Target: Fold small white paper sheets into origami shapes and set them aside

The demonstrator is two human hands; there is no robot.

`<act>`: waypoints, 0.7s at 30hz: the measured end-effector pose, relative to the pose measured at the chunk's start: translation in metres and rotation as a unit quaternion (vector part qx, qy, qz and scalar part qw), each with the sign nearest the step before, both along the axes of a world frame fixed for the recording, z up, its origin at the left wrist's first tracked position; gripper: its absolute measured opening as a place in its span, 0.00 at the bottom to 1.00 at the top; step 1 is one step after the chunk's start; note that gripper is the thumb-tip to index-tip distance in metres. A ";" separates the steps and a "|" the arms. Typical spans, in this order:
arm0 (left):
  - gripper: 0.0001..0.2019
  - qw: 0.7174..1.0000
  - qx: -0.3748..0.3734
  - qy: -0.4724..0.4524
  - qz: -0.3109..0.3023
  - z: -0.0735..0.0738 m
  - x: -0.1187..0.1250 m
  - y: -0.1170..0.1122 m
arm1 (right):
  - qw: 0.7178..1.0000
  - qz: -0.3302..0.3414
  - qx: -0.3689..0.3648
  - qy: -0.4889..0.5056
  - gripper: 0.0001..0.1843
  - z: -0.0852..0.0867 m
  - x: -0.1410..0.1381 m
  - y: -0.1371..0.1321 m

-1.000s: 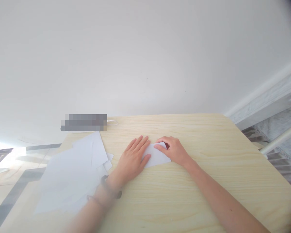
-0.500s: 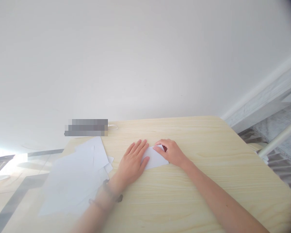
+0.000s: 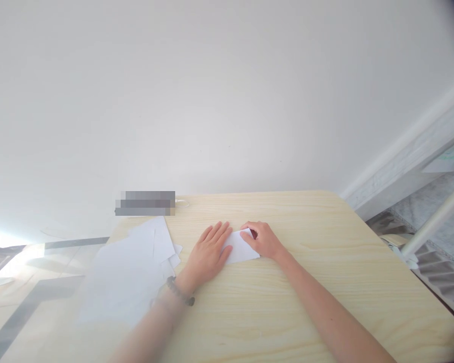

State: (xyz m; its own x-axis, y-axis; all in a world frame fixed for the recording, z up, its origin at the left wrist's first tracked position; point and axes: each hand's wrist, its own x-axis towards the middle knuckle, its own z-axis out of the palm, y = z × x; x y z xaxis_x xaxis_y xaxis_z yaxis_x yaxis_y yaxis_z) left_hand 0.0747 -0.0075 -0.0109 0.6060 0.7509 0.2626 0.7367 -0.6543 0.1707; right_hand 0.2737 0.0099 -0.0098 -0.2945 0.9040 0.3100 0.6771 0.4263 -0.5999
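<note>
A small folded white paper (image 3: 242, 248) lies on the light wooden table (image 3: 306, 282). My left hand (image 3: 208, 252) rests flat on the paper's left part, fingers stretched out and pressing it down. My right hand (image 3: 263, 239) has its fingers curled, pinching the paper's upper right edge. A dark bead bracelet sits on my left wrist.
A loose pile of white sheets (image 3: 132, 272) lies at the table's left side. A blurred-out object (image 3: 146, 203) sits at the table's far edge against the white wall. A white metal bar (image 3: 435, 222) and patterned floor show at the right.
The hands and the paper keep the same pose. The view has shifted, so everything sits slightly lower and to the left in the picture.
</note>
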 end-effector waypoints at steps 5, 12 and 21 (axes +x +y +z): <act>0.23 1.000 0.014 0.012 0.006 -0.001 0.002 -0.002 | 1.000 0.018 -0.004 0.005 0.10 0.003 0.003 0.000; 0.24 0.999 0.029 0.029 0.012 -0.001 0.004 -0.001 | 0.999 0.030 -0.012 0.006 0.10 0.001 0.004 0.003; 0.24 0.999 0.003 0.033 0.013 0.003 0.005 0.000 | 0.999 0.026 -0.021 0.012 0.09 0.001 0.005 0.002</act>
